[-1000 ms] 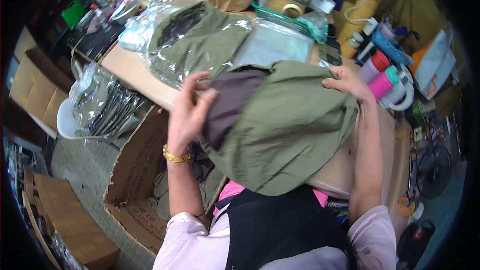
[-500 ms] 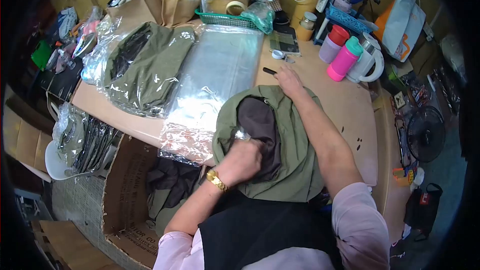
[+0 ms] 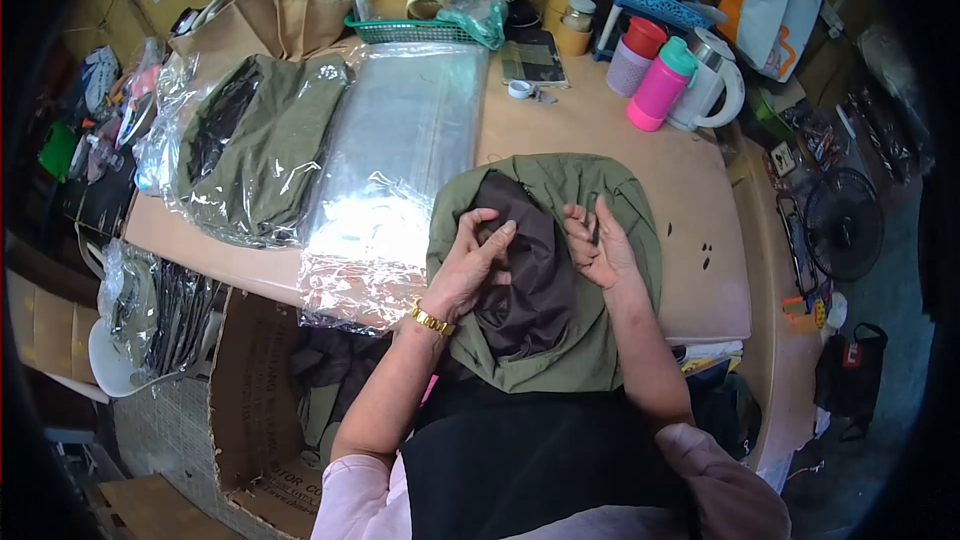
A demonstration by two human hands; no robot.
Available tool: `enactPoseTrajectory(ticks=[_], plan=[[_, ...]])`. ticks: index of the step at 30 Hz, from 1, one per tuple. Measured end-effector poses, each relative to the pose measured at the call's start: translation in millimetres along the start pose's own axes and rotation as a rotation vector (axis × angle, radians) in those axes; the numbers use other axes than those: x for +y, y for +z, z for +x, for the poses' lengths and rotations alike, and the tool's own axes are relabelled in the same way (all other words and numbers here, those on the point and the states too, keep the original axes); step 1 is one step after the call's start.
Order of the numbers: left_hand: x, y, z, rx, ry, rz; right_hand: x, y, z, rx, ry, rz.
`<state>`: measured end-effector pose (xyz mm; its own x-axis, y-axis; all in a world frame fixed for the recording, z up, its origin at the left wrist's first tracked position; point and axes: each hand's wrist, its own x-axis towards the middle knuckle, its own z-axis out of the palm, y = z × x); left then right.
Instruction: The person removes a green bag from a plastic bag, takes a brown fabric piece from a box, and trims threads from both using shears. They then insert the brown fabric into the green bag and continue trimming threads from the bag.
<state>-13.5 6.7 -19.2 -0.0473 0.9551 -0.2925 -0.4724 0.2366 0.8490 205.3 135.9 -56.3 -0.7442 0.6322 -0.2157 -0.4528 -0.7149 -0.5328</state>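
Note:
An olive-green fabric item (image 3: 622,185) with a dark brown lining (image 3: 535,285) lies spread in front of me, its opening facing up. My left hand (image 3: 472,265), with a gold watch band at the wrist, rests over the left side of the lining, fingers curved and apart. Over the green fabric on the right is my right hand (image 3: 605,248), fingers curled around a slim dark tool (image 3: 596,232); its kind is mostly hidden by the fingers.
Clear plastic bags (image 3: 405,130) lie left of the fabric, beside a bagged olive item (image 3: 265,150). A pink bottle (image 3: 655,95) and a kettle (image 3: 712,85) stand at the back right. Below the table's left edge is a cardboard box (image 3: 250,390) holding dark fabric.
My right hand has come back from the table beyond the fabric, where a black-handled tool lay by it. My left hand has lifted from inside the opening, its fingers spreading. The view has shifted.

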Motion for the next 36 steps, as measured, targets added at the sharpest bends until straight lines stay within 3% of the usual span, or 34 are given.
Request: enactPoseTrajectory(ticks=[1,2,3,5,6,7,9,11,12,13,14,16,17,19,21,22,23,24,25,27,29,30,31,33,35,36], plan=[[4,13,-6,0.109,-0.1,-0.08,-4,-11,2,0.002,-0.009,0.003],[-12,12,1,-0.071,-0.081,-0.321,-8,-20,4,-0.068,-0.008,0.046],[-14,10,-6,-0.075,-0.084,-0.314,-14,-23,4,-0.141,-0.007,0.088],[-7,-8,-26,-0.2,0.754,0.09,-34,-29,4,-0.095,0.009,0.008],[55,-3,-34,-0.049,0.317,-0.064,-43,-35,4,-0.144,0.036,-0.032],[67,-47,-33,0.149,0.572,0.074,-52,-41,2,-0.19,0.064,-0.074],[117,-124,-58,0.203,0.918,-0.18,-62,-36,-1,-0.233,0.081,-0.107],[133,-122,-71,0.944,1.111,-0.167,-59,1,-3,0.288,-0.076,-0.17],[130,-121,-74,0.941,1.12,-0.165,-63,-2,0,0.204,-0.123,-0.228],[119,-115,-78,0.828,1.004,0.17,-70,-2,0,0.199,-0.124,-0.228],[105,-108,-82,0.703,0.863,0.492,-77,-1,-2,0.015,-0.155,-0.264],[68,-104,-75,0.69,0.672,1.051,-79,10,-7,-0.393,-0.195,-0.21],[72,-86,-85,0.588,0.18,1.044,-74,26,-14,-0.395,-0.192,-0.207],[47,-78,-74,0.413,0.262,0.855,-43,62,-33,-0.019,-0.351,-0.316],[42,-72,-62,0.164,0.165,0.887,-8,57,-30,0.107,-0.401,-0.52],[41,-68,-60,0.165,0.164,0.886,10,36,-24,0.107,-0.533,-0.863],[40,-64,-57,0.139,0.261,0.405,23,18,-20,0.109,-0.66,-1.207],[39,-60,-53,0.109,0.34,-0.08,26,10,-17,0.115,-0.657,-1.209],[42,-55,-44,0.046,0.387,-0.365,26,1,-14,0.177,-0.689,-1.212],[30,-43,-34,-0.234,0.457,-0.54,18,-7,-12,0.238,-0.71,-1.22],[10,-35,-24,-0.095,0.687,0.586,1,-13,-4,0.136,-0.71,-1.319],[17,-27,-23,-0.279,0.429,0.817,-4,-18,-1,0.083,-0.718,-1.293],[3,-32,-8,-0.274,0.154,0.993,-9,-22,3,0.086,-0.723,-1.293],[40,-5,-21,-0.157,0.044,0.916,-17,-38,13,0.155,-0.623,-1.151],[60,3,-23,-0.074,0.531,0.07,-25,-45,19,0.27,-0.627,-1.169],[79,14,-32,-0.019,0.424,-0.28,-28,-39,18,0.362,-0.684,-0.981]])
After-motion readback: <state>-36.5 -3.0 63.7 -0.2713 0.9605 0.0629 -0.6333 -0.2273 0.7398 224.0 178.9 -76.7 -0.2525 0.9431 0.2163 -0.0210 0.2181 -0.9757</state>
